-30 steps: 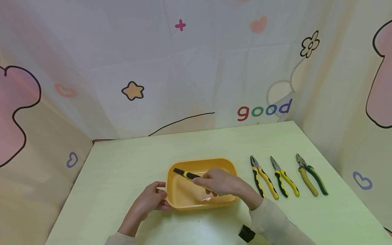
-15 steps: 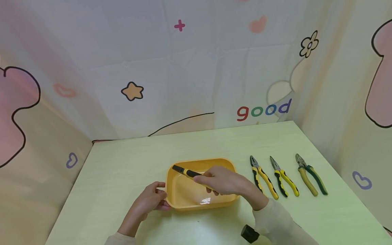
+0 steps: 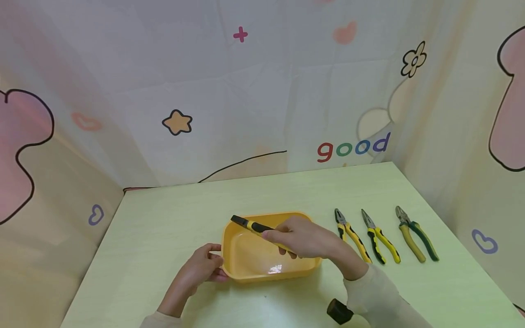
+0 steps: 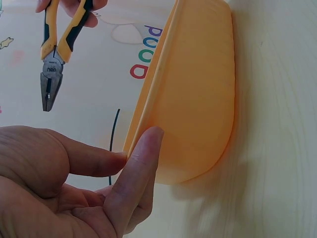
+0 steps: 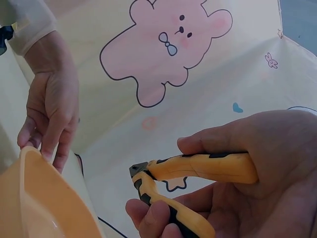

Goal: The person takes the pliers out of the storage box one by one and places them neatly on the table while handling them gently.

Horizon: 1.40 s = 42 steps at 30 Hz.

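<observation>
Combination pliers (image 3: pixel 256 228) with yellow and black handles hang over an orange plastic tray (image 3: pixel 268 276). My right hand (image 3: pixel 305 237) grips them by the handles, their metal nose pointing to the tray's far left corner. In the right wrist view the handles (image 5: pixel 203 167) stand somewhat apart, fingers around them. My left hand (image 3: pixel 201 265) pinches the tray's left rim; in the left wrist view the thumb and fingers (image 4: pixel 143 153) lie on both sides of that wall. The nose of the pliers (image 4: pixel 51 82) shows there well away from the tray.
To the right lie yellow-black combination pliers (image 3: pixel 359 243), yellow-black long-nose pliers (image 3: pixel 387 243) and green-handled pliers (image 3: pixel 424 239). A dark block (image 3: pixel 339 311) shows beside the right sleeve (image 3: pixel 375 291). A patterned curtain (image 3: pixel 246 114) surrounds the pale green table (image 3: pixel 164 218).
My right hand, still holding the pliers, has shifted a little right and upward; the nose now overlaps the tray's far rim. My left hand and the tray have stayed put.
</observation>
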### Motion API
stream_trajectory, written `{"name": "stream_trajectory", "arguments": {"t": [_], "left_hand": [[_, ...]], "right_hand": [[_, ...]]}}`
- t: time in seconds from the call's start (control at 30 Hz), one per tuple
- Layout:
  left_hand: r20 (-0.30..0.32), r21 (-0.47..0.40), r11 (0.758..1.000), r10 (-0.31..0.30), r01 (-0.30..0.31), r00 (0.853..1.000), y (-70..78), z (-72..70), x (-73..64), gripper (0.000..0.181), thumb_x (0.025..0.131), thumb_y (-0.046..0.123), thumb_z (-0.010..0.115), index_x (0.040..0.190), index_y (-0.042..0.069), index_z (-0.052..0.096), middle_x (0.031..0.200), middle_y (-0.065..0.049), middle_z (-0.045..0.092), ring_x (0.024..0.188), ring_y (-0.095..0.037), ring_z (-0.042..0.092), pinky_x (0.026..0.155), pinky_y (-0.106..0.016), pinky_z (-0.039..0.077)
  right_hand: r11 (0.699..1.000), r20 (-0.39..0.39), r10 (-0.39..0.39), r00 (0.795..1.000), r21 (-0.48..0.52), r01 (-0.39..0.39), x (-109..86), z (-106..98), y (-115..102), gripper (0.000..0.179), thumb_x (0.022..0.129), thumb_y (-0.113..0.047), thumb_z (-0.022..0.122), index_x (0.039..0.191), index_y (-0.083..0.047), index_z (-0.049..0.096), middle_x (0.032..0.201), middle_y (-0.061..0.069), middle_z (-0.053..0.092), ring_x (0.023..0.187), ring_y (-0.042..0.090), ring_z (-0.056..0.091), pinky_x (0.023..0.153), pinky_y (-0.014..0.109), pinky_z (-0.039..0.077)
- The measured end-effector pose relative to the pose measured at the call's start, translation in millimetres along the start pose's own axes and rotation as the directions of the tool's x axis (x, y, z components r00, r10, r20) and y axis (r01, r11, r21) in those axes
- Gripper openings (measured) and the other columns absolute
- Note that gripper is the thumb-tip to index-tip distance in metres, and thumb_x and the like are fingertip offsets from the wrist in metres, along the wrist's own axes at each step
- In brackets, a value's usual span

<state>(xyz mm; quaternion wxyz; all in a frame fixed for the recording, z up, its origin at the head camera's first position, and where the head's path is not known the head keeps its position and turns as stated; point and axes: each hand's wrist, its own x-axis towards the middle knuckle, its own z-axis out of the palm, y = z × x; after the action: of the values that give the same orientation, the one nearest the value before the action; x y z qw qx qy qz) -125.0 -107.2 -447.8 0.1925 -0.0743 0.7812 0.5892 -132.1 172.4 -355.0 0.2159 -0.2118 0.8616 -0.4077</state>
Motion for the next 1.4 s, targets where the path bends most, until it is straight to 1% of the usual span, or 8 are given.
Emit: {"name": "stream_trajectory", "arguments": {"t": [0.17,0.33,0.53,0.8,1.0,1.23,1.4], "left_hand": [[-0.002,0.008,1.000,-0.010,0.010,1.000,-0.1,0.3,0.1,0.043,0.097,-0.005,0.052,0.140,-0.012,0.046,0.099,-0.020,0.061,0.069,-0.023,0.069,0.066,-0.039,0.066],[0.003,-0.003,1.000,0.003,-0.003,1.000,0.1,0.1,0.2,0.043,0.098,-0.005,0.052,0.140,-0.013,0.046,0.100,-0.022,0.061,0.068,-0.022,0.069,0.065,-0.038,0.066],[0.006,-0.011,1.000,0.018,-0.018,1.000,-0.8,0.7,0.3,0.042,0.098,-0.005,0.051,0.139,-0.014,0.046,0.099,-0.022,0.061,0.068,-0.023,0.069,0.064,-0.039,0.066],[0.010,-0.011,1.000,0.024,-0.024,1.000,-0.8,0.7,0.8,0.042,0.098,-0.005,0.051,0.138,-0.014,0.046,0.099,-0.022,0.061,0.068,-0.023,0.069,0.065,-0.040,0.066],[0.019,-0.009,1.000,0.021,-0.021,1.000,0.0,0.1,0.0,0.042,0.098,-0.005,0.050,0.138,-0.014,0.046,0.100,-0.022,0.061,0.069,-0.023,0.069,0.065,-0.038,0.066],[0.005,-0.016,0.999,0.028,-0.028,1.000,-1.6,0.7,1.3,0.042,0.097,-0.005,0.051,0.138,-0.014,0.046,0.100,-0.024,0.061,0.068,-0.024,0.069,0.064,-0.040,0.066],[-0.007,-0.014,1.000,0.025,-0.026,1.000,-4.4,0.9,3.3,0.042,0.098,-0.005,0.051,0.138,-0.014,0.047,0.100,-0.024,0.062,0.067,-0.024,0.069,0.064,-0.041,0.066]], "right_hand": [[1.000,-0.004,0.002,1.000,0.017,-0.002,-2.5,-3.9,-1.9,0.051,0.104,-0.050,0.054,0.075,-0.011,0.069,0.066,0.005,0.060,0.052,0.012,0.048,0.046,0.024,0.034],[1.000,-0.001,0.014,1.000,0.016,-0.014,-5.1,-9.0,-3.6,0.051,0.104,-0.052,0.054,0.077,-0.012,0.069,0.067,0.002,0.059,0.055,0.013,0.049,0.046,0.025,0.033],[1.000,-0.013,0.000,1.000,0.005,0.000,-7.1,-14.1,-4.7,0.053,0.104,-0.052,0.054,0.077,-0.009,0.069,0.067,0.002,0.060,0.056,0.014,0.050,0.047,0.025,0.032],[1.000,-0.018,-0.015,1.000,0.024,0.016,-10.4,-21.3,-7.4,0.052,0.105,-0.048,0.054,0.074,-0.008,0.066,0.071,0.001,0.063,0.058,0.015,0.052,0.048,0.023,0.032],[0.999,-0.017,-0.027,1.000,0.028,0.027,-12.6,-26.5,-10.1,0.046,0.106,-0.047,0.053,0.081,-0.012,0.071,0.073,0.001,0.062,0.059,0.016,0.052,0.048,0.023,0.032],[1.000,-0.025,-0.025,0.999,0.017,0.026,-14.9,-31.2,-14.7,0.046,0.106,-0.048,0.053,0.084,-0.012,0.072,0.073,0.004,0.062,0.059,0.016,0.053,0.049,0.023,0.033],[0.999,-0.035,-0.033,0.999,0.014,0.033,-16.6,-35.3,-18.4,0.047,0.106,-0.047,0.053,0.081,-0.012,0.071,0.069,0.003,0.060,0.058,0.016,0.052,0.048,0.023,0.033]]}}
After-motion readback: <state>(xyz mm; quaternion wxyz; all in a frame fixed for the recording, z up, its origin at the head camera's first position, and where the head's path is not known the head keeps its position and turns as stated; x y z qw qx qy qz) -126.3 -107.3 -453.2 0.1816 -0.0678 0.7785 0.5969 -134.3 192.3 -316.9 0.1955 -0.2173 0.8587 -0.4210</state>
